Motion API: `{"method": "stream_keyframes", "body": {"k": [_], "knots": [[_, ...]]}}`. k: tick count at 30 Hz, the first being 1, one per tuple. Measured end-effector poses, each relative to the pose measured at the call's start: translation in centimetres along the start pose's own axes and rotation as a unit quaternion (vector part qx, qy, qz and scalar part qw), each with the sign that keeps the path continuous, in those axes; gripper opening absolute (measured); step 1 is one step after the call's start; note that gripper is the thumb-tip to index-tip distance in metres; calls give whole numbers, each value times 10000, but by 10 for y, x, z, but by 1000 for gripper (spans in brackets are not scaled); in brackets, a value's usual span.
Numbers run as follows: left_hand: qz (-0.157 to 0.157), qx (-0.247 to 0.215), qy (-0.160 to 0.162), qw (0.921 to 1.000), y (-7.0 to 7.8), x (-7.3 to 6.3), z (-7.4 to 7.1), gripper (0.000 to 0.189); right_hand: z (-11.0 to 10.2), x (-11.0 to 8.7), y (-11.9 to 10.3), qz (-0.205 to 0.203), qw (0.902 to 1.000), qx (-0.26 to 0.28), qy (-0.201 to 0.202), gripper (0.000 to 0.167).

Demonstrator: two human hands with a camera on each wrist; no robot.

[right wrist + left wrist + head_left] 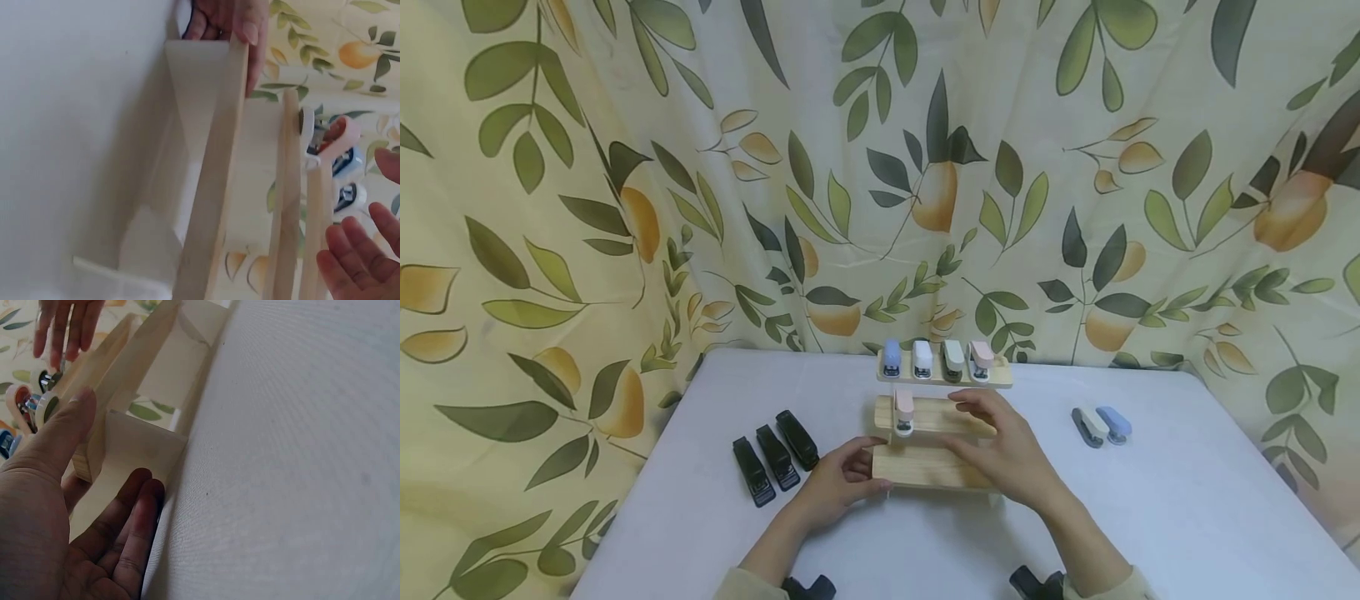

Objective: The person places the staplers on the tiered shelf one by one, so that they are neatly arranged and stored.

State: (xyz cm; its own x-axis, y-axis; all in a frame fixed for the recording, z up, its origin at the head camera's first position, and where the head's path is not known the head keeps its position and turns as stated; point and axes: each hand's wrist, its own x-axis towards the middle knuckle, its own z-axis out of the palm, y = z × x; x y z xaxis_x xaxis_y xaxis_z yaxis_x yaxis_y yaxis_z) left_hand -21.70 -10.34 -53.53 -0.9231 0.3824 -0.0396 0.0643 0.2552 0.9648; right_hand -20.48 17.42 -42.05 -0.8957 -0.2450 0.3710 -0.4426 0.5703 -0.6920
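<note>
A stepped wooden rack [928, 468] with three tiers and pale side panels stands mid-table. My left hand [842, 483] holds the left end of its lowest board, thumb at the board and fingers along the side panel [147, 440]. Over the rack's right side is my right hand [1007, 446], fingers spread and holding nothing. One pink mini stapler [904, 412] stands at the left of the middle tier. Along the top tier stand a blue stapler [892, 358], a white stapler [922, 360], a grey-green stapler [953, 360] and another pink stapler [981, 360]. The lowest board bears nothing.
Three black staplers [778, 457] lie left of the rack, close to my left hand. Off to the right lie a pale green stapler [1088, 427] and a blue stapler [1114, 424]. A leaf-and-fruit patterned curtain [880, 208] hangs behind the white table [700, 550].
</note>
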Motion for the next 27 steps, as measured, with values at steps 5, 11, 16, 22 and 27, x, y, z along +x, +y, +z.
{"method": "stream_keyframes", "body": {"k": [5,11,16,22,27], "knots": [[-26,-50,-12,10000,0,-2,1,60,-16,-5,7,21,9998,-134,-139,55],[-83,-22,-11,10000,0,-3,1,60,-39,-11,20,-31,9985,-510,-197,55],[-90,43,1,10000,0,-1,0,60,-57,-15,29,-67,9963,-837,-188,55],[-112,73,-6,9999,1,-1,0,60,-72,-17,37,-93,9952,-949,-209,54],[-107,113,2,9999,2,0,-1,61,-83,-17,44,-163,9949,-953,-288,55]]}}
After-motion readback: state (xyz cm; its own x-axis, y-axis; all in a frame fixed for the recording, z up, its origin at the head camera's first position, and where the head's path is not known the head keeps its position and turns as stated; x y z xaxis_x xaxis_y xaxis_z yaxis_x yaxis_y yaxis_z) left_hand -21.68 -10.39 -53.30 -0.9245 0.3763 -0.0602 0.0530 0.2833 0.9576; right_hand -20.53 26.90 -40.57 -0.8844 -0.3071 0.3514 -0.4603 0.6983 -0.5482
